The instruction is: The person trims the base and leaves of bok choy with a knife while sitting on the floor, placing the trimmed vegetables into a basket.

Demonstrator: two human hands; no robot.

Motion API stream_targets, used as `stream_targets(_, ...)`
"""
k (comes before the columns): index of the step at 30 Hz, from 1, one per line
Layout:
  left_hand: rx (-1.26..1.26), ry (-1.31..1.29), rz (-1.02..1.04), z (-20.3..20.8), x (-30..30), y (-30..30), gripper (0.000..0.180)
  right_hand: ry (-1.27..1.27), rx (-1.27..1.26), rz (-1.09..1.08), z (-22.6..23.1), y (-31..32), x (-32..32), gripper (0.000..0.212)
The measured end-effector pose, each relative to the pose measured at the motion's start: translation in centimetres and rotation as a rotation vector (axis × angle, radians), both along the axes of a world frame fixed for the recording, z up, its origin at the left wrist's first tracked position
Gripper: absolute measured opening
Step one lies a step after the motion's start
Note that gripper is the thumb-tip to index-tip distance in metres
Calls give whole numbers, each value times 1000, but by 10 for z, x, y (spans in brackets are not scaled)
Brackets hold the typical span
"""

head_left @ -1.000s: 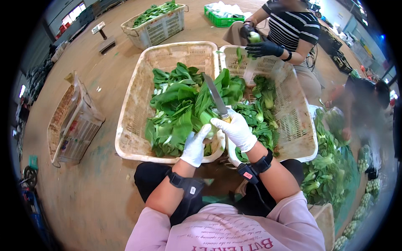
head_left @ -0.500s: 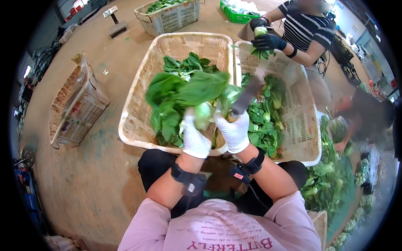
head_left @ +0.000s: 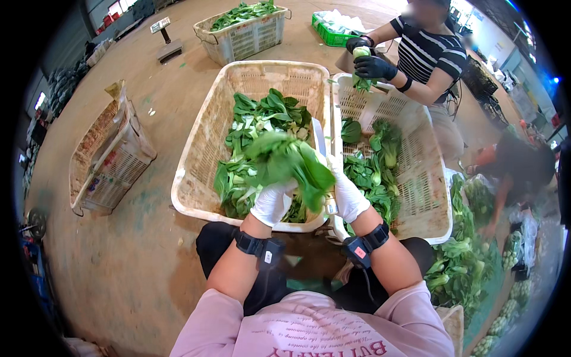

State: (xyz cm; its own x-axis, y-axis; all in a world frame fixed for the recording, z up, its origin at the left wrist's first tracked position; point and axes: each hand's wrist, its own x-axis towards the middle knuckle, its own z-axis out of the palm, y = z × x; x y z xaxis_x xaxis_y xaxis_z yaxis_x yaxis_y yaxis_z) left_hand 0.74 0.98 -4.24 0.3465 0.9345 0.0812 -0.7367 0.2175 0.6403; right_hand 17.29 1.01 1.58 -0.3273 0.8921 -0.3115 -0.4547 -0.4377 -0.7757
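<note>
Leafy green bunch (head_left: pixel 291 160) blurred by motion above left crate (head_left: pixel 205 154), leaves now swung down between hands; apparently clamped in left hand (head_left: pixel 272 203), fingertips hidden. Knife (head_left: pixel 320 140) gripped in right hand (head_left: pixel 350 197), blade turned upright since half-second ago; cutting seemingly paused. Loose greens (head_left: pixel 279 107) scattered beneath; right crate (head_left: pixel 416 160) set alongside.

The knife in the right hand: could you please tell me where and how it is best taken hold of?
Probably by the handle, from the near right, as the right hand does: the knife's blade points away from the wearer, and leafy greens crowd its left side.
</note>
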Motion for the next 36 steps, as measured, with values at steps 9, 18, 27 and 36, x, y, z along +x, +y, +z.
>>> stream_targets(9, 30, -9, -75, -20, 38, 0, 64, -343, 352, -304, 0, -9, 31, 50)
stream_targets(18, -27, -340, 46, 19, 33, -5, 82, -288, 515, -143, -8, -15, 33, 69)
stream_targets(27, 28, 36, 403, 19, 21, -6, 40, -89, 235, -412, -23, -3, 46, 25)
stream_targets(36, 38, 122, 474, 19, 25, -6, 42, 79, 113, -364, -6, -7, 60, 30)
